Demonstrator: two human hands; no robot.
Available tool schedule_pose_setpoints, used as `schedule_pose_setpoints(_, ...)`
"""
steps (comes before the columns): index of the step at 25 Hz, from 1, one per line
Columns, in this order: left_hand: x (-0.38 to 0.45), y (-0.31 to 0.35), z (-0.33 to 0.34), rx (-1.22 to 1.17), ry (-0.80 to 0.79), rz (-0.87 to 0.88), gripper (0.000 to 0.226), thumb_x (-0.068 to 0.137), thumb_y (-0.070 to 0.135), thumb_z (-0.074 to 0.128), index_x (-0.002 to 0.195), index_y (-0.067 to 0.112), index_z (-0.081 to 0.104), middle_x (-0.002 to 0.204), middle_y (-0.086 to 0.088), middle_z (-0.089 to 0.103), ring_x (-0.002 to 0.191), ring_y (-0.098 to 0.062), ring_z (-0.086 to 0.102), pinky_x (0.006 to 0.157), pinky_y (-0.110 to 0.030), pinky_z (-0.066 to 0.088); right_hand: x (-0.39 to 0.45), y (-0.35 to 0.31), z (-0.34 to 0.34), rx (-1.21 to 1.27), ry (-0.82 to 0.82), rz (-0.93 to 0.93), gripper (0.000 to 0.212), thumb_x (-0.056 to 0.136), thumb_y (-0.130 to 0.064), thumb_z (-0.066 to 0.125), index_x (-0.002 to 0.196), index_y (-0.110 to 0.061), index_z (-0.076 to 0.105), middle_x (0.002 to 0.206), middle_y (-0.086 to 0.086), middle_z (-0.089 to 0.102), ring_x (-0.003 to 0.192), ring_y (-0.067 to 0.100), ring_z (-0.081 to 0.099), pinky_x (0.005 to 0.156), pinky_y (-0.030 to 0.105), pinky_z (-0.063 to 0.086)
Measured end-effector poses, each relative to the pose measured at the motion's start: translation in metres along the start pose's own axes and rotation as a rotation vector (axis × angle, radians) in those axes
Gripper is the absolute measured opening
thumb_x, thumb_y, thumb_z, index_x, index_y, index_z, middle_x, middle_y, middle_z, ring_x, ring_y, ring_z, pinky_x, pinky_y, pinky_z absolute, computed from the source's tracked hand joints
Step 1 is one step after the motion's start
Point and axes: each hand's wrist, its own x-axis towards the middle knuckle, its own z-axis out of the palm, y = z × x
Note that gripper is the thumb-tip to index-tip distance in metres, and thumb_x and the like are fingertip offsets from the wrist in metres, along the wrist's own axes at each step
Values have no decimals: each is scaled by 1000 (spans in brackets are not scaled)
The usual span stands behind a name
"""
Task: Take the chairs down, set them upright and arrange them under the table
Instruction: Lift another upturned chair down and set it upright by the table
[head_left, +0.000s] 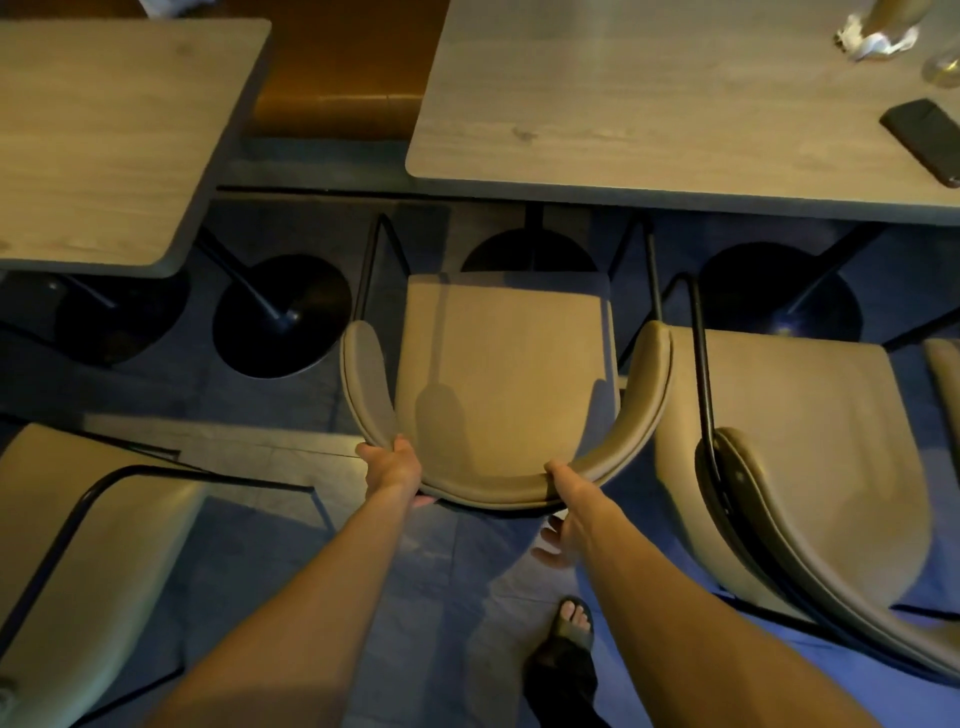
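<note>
**Tan chair gripped at its backrest, facing the bench**

Tan upholstery covers the middle chair (506, 374), which stands upright on the dark floor (441, 561) with the front of its seat at the edge of the wooden bench (649, 104). Its curved backrest wraps toward the person. The left hand (395, 467) is clamped on the left part of the backrest rim, thumb on top and fingertips curled beneath. The right hand (563, 506) grips the right part of the same rim, fingers wrapped under it.

A second tan chair (795, 467) stands just beside it on the right, near the same bench. A third chair (88, 545) sits at lower left, near another wooden bench (104, 130). Round black pedestal bases (283, 317) rest on the floor under the benches. On the right bench lie a dark phone (922, 137) and crumpled paper (872, 36). A sandalled foot (571, 629) shows below the arms.
</note>
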Motion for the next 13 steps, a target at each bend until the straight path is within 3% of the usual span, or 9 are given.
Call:
schedule_pose_setpoints(2, 4, -1, 1, 16, 18, -1, 41, 100, 35, 40, 136, 21, 26, 135, -19, 51, 113, -41, 58, 52, -43, 57, 4, -4, -1, 70, -28, 2, 61, 94, -46, 57, 144, -17, 37, 145, 9, 45, 128, 31, 45, 91, 50, 44)
schedule_pose_setpoints(7, -6, 5, 8, 69, 112, -11, 46, 102, 28, 39, 143, 10, 26, 141, -21, 46, 122, -41, 52, 75, -47, 52, 72, -39, -27, 172, 78, -86, 72, 74, -45, 70, 137, -22, 43, 125, 13, 60, 102, 40, 61, 48, 58, 50)
schedule_pose_setpoints(9, -3, 4, 8, 69, 142, -7, 46, 102, 28, 40, 143, 11, 27, 140, -22, 47, 121, -42, 52, 74, -49, 54, 85, -52, -36, 118, 65, -93, 70, 80, -40, 69, 140, -22, 38, 131, 14, 55, 105, 45, 59, 45, 67, 47)
schedule_pose_setpoints(13, -2, 8, 6, 99, 111, -34, 42, 100, 34, 41, 138, 19, 29, 131, -19, 54, 109, -44, 59, 73, -61, 57, 84, -61, -41, 61, 43, -104, 72, 82, -25, 67, 144, -19, 32, 138, 16, 49, 108, 49, 57, 57, 75, 46)
